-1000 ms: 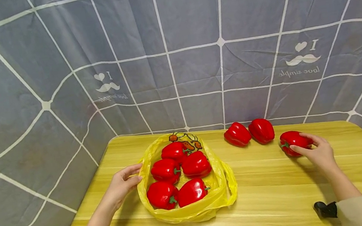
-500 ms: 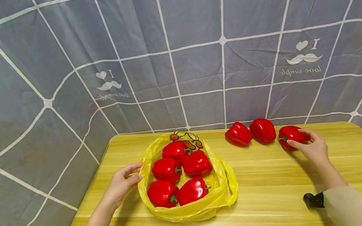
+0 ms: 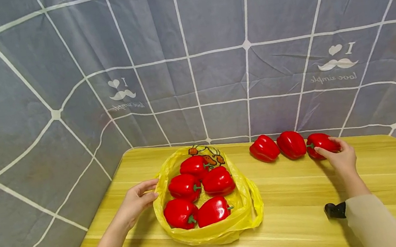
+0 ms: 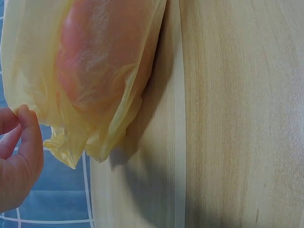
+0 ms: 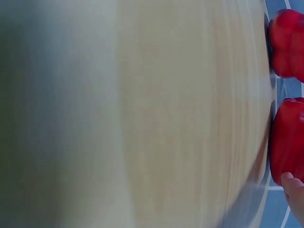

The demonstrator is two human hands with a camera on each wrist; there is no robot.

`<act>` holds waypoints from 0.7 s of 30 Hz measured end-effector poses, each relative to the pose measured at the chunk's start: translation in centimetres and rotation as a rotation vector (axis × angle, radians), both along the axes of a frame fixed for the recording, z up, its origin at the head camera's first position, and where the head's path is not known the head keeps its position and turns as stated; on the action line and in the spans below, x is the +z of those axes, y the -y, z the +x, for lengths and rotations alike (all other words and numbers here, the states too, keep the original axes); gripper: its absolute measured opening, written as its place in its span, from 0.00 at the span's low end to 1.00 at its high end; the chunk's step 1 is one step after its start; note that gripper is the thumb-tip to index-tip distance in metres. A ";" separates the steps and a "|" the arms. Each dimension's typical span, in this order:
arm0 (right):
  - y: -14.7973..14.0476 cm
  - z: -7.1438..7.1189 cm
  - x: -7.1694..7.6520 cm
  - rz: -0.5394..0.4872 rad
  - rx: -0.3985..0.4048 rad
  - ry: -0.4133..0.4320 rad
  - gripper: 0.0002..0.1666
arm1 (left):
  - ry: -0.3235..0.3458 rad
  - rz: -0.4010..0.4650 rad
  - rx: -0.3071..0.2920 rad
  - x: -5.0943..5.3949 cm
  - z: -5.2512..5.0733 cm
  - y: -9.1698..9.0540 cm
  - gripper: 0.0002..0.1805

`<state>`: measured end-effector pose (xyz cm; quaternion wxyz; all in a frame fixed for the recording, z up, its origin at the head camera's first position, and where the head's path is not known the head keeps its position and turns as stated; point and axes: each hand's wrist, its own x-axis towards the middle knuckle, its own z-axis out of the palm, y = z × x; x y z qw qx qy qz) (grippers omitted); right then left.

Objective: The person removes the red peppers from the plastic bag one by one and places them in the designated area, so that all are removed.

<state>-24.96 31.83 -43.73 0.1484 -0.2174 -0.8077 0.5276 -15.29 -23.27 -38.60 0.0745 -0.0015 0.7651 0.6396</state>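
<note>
A yellow plastic bag (image 3: 218, 234) lies open on the table with several red peppers (image 3: 213, 210) inside. My left hand (image 3: 133, 205) pinches the bag's left rim between thumb and fingers; the left wrist view shows this hand (image 4: 21, 159) pinching the thin yellow film (image 4: 33, 90). At the right, my right hand (image 3: 343, 160) grips a red pepper (image 3: 320, 145) with a green stem, thumb in front and fingers behind. In the right wrist view a fingertip of the hand (image 5: 295, 194) touches that pepper (image 5: 287, 142).
Two more red peppers, one on the left (image 3: 264, 148) and one in the middle (image 3: 291, 144), lie along the back edge of the wooden table (image 3: 288, 211), left of the gripped one. A grey cloth with white lines (image 3: 218, 75) hangs behind.
My right hand has moved back and a little left with its pepper, which now sits close beside the middle pepper. The left hand still pinches the bag's rim.
</note>
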 end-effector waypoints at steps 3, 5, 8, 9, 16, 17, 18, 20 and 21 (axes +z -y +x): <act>0.1 -0.3 0.2 -0.021 -0.008 -0.008 0.38 | -0.003 -0.003 -0.002 0.1 0.0 0.0 0.26; 0.2 -0.4 0.3 -0.026 -0.005 -0.016 0.38 | -0.004 -0.004 -0.004 0.1 0.0 0.0 0.26; 0.1 -0.5 0.4 0.009 0.008 -0.032 0.38 | 0.002 0.000 -0.003 0.2 0.1 -0.1 0.26; 0.1 -0.5 0.4 0.021 0.012 -0.036 0.37 | 0.004 0.000 -0.009 0.2 0.1 -0.1 0.26; -0.2 -0.8 0.3 0.026 0.010 -0.064 0.37 | 0.013 0.018 -0.021 0.2 0.0 -0.5 0.27; -0.2 -0.9 0.3 0.024 0.009 -0.064 0.37 | 0.015 0.016 -0.020 0.2 0.0 -0.4 0.27; -0.2 -0.9 0.3 0.025 0.008 -0.067 0.37 | 0.014 0.016 -0.016 0.2 0.1 -0.4 0.27; -0.2 -1.0 0.3 0.022 0.008 -0.057 0.38 | 0.014 0.016 -0.013 0.3 0.1 -0.4 0.27; -0.2 -1.0 0.3 0.020 0.008 -0.052 0.38 | 0.012 0.015 -0.014 0.3 0.2 -0.3 0.27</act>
